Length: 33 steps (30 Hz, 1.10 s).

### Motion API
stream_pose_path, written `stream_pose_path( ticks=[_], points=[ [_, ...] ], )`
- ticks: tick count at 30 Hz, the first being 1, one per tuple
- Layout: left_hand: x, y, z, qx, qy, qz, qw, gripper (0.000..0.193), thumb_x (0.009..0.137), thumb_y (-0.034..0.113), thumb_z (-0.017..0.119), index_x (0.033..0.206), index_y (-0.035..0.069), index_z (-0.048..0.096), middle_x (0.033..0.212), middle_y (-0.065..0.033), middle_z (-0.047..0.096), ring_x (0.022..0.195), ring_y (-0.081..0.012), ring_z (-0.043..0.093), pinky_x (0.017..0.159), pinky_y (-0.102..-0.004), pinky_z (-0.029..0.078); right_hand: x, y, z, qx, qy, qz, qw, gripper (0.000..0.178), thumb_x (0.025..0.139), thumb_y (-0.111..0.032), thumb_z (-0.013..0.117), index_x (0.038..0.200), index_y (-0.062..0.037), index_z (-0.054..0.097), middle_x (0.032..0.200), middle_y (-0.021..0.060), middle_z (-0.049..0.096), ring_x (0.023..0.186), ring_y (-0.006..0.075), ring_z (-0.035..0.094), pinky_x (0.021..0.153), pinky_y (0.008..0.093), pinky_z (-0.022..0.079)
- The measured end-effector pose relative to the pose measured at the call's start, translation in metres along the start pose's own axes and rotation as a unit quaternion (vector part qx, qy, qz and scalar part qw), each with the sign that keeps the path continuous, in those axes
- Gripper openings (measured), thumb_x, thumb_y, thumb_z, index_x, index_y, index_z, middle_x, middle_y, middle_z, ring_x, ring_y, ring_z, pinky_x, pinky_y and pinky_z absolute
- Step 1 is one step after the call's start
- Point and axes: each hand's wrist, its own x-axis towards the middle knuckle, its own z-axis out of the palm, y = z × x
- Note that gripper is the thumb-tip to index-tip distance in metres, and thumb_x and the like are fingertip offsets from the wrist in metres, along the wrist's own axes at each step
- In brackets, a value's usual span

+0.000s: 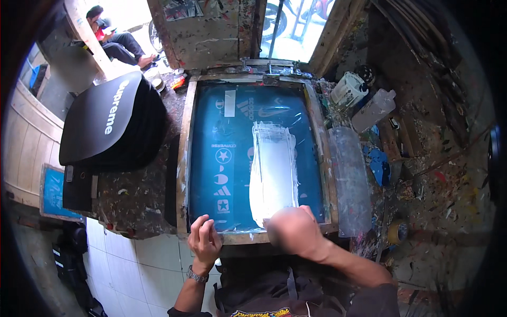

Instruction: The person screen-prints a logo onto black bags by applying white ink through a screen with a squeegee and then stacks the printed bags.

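A wooden-framed printing screen (211, 124) with blue-green mesh lies in front of me, its pale stencil shapes showing. A thick band of white ink (275, 174) runs down the right half of the mesh toward me. My left hand (205, 240), a watch on its wrist, has its fingers curled over the near left corner of the screen frame (182, 179). At the near end of the white ink my right hand (298, 232) is closed. Part of that hand is blurred, and whatever it grips is hidden beneath it.
Left of the screen, a stack of black sheets with white lettering (113, 119) sits on the paint-stained bench. A white tub (348, 89), a translucent bottle (374, 110) and a clear plastic sheet (348, 179) lie to the right. Hinge clamps (270, 68) hold the far edge. Another person (119, 42) sits outside.
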Motion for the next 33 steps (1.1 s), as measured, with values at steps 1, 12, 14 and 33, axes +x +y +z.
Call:
stream_pose_path(
  ticks=[1, 12, 14, 33],
  points=[
    [-0.001, 0.001, 0.000, -0.002, -0.002, 0.001, 1.000, 0.023, 0.090, -0.007, 0.065, 0.111, 0.002, 0.063, 0.116, -0.0185, 0.065, 0.096, -0.0346, 0.068, 0.076, -0.0411, 0.056, 0.000, -0.005, 0.009, 0.000, 0.000, 0.004, 1.000, 0.026, 0.083, -0.007, 0.065, 0.109, -0.0098, 0.063, 0.090, 0.0072, 0.067, 0.090, 0.0249, 0.068, 0.092, 0.0462, 0.044],
    [0.003, 0.007, 0.000, 0.007, -0.023, -0.036, 0.999, 0.016, 0.089, 0.003, 0.070, 0.105, 0.005, 0.068, 0.111, -0.0147, 0.068, 0.088, -0.0313, 0.070, 0.068, -0.0400, 0.055, 0.153, 0.135, 0.030, -0.073, 0.154, 0.048, 0.984, 0.010, 0.089, -0.008, 0.063, 0.098, -0.0102, 0.063, 0.089, 0.0105, 0.069, 0.092, 0.0295, 0.070, 0.095, 0.0506, 0.047],
    [-0.004, 0.004, 0.000, 0.014, -0.021, -0.042, 0.999, 0.017, 0.089, 0.003, 0.071, 0.106, 0.005, 0.068, 0.111, -0.0145, 0.068, 0.087, -0.0311, 0.070, 0.068, -0.0402, 0.055, 0.151, 0.144, 0.022, 0.035, 0.106, -0.014, 0.994, 0.013, 0.084, -0.006, 0.065, 0.097, -0.0047, 0.061, 0.087, 0.0170, 0.067, 0.088, 0.0366, 0.069, 0.076, 0.0470, 0.054],
    [0.007, 0.009, -0.002, 0.022, -0.024, -0.035, 0.999, 0.016, 0.088, -0.005, 0.067, 0.104, -0.001, 0.068, 0.098, -0.0170, 0.073, 0.084, -0.0335, 0.073, 0.069, -0.0392, 0.057, 0.154, 0.135, 0.002, 0.066, -0.116, 0.091, 0.987, 0.023, 0.090, -0.003, 0.053, 0.113, -0.0084, 0.056, 0.097, 0.0181, 0.071, 0.100, 0.0405, 0.069, 0.096, 0.0775, 0.033]
  ],
)
